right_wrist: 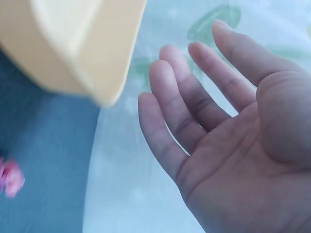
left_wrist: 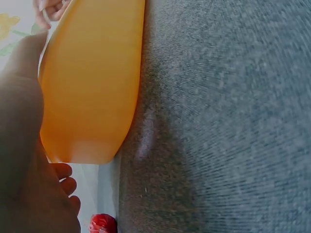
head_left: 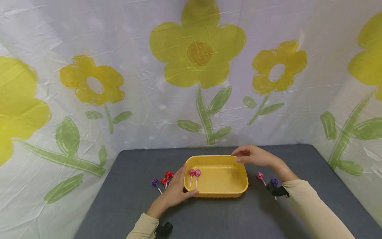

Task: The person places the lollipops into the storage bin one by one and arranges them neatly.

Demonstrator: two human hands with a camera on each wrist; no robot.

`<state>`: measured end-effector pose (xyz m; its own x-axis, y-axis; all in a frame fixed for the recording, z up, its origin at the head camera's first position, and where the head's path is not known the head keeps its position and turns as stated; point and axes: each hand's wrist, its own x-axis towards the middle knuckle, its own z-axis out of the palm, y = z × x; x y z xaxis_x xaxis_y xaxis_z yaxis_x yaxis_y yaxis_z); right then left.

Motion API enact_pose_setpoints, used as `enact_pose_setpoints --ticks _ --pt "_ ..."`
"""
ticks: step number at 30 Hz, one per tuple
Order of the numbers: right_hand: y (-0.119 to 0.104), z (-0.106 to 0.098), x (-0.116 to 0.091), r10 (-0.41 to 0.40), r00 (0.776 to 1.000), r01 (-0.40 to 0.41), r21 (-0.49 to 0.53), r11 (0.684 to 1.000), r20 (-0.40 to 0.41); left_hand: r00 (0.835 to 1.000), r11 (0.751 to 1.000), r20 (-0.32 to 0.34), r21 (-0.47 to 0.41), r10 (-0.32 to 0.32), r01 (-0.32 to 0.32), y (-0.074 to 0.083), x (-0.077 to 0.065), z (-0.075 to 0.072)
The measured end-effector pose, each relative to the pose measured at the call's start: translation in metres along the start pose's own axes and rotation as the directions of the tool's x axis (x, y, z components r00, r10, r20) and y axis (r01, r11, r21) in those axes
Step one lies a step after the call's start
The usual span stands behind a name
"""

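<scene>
The yellow plastic tray (head_left: 222, 179) sits flat on the dark grey tabletop (head_left: 215, 217) in front of the person, with two pink lollipops (head_left: 192, 173) lying side by side at its left end, sticks toward the near rim. The left hand (head_left: 176, 186) grips the tray's near left corner, fingers along the end wall and thumb at the front; a light, even hold there should steady it without tipping, and the thumb is best kept off the sticks. The right hand (head_left: 257, 155) is free of any hold, its fingers loosely bent and spread just beside the far right corner, apart from the rim in the right wrist view. If it closes there, meeting the wall squarely would likely balance the left hand's pressure. Outside the tray, red lollipops (head_left: 163, 181) and a purple one lie close by the left hand, so those fingers should avoid sweeping outward. To the right lie a pink lollipop (head_left: 260, 176) and a purple lollipop (head_left: 274, 181), the latter partly hidden by the black wrist strap (head_left: 277, 190); raising that wrist before moving sideways would be prudent.
</scene>
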<state>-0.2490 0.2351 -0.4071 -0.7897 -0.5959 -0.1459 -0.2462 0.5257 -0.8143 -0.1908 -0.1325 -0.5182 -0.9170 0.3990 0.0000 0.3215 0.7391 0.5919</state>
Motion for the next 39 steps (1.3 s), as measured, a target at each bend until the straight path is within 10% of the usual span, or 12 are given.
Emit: enact_pose_setpoints --ticks 15,39 --pt "0.048 -0.019 -0.046 0.097 0.985 -0.099 -0.005 0.995 -0.141 0.998 0.998 -0.024 0.040 -0.052 0.053 0.001 0.006 -0.001" --pt "0.107 -0.003 -0.062 0.179 0.970 -0.176 0.036 0.984 -0.164 0.996 0.995 0.001 0.040 -0.086 0.086 0.002 0.006 -0.002"
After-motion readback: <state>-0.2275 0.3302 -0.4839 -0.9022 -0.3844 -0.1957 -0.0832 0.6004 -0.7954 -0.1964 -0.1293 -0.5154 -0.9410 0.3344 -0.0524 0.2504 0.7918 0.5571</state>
